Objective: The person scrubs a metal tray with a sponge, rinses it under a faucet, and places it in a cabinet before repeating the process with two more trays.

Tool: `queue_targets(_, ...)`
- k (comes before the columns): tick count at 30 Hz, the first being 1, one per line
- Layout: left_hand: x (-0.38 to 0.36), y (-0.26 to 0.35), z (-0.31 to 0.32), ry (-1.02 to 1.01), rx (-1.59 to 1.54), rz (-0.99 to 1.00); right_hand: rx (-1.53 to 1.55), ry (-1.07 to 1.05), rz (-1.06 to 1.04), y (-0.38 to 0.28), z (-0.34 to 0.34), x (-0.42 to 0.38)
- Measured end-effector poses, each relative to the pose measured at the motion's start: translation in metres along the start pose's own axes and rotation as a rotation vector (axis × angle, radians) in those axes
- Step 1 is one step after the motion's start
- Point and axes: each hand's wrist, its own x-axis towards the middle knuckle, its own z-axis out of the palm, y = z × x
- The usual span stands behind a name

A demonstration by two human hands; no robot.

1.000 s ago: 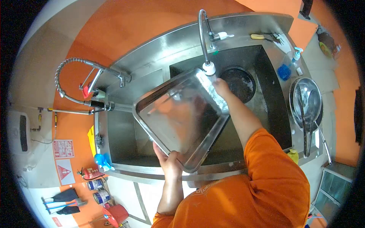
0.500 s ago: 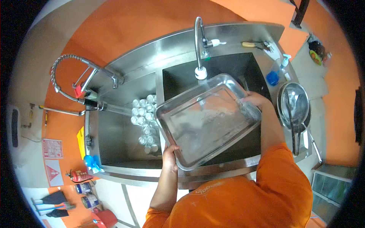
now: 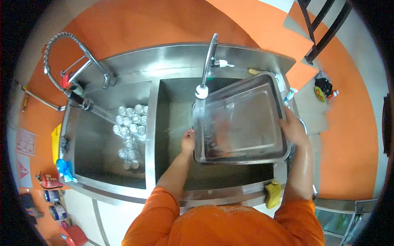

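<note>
A wide rectangular metal tray (image 3: 246,123) with a rolled rim is held over the right basin (image 3: 172,98), its right part reaching over the counter. My left hand (image 3: 188,141) is closed at the tray's left edge, fingertips partly hidden. At the opposite end, my right hand (image 3: 294,129) grips the right rim, with fingers over the edge. Water from the middle faucet (image 3: 201,91) runs down onto the tray's left end. The tray's inside looks wet and shiny.
Several silver-topped cans (image 3: 132,119) stand and lie in the left basin (image 3: 98,151); a running spring-hose sprayer (image 3: 84,103) points at them. A metal divider (image 3: 150,143) separates the basins. A yellow sponge (image 3: 272,194) lies on the front edge, a blue cloth (image 3: 65,170) at the left corner.
Both hands have carried the tray to the right, turning it straighter. Its left end is now under the faucet stream. The yellow sponge has come into view. The camera view has shifted.
</note>
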Motion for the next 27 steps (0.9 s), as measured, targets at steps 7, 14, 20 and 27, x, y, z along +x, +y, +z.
queue_targets(7,0.058,0.052,0.071,0.01,0.109,0.097,0.254,0.208,0.016,0.015,0.005,-0.046)
queue_targets(14,0.06,0.059,0.071,-0.138,-0.108,0.03,0.515,0.387,0.009,0.018,0.043,-0.058)
queue_targets(20,0.028,0.089,0.07,-0.031,0.335,0.187,0.662,0.477,0.046,0.013,0.059,-0.047)
queue_targets(27,0.038,0.078,0.059,0.124,0.474,-0.126,0.644,0.335,0.082,0.006,0.075,-0.043)
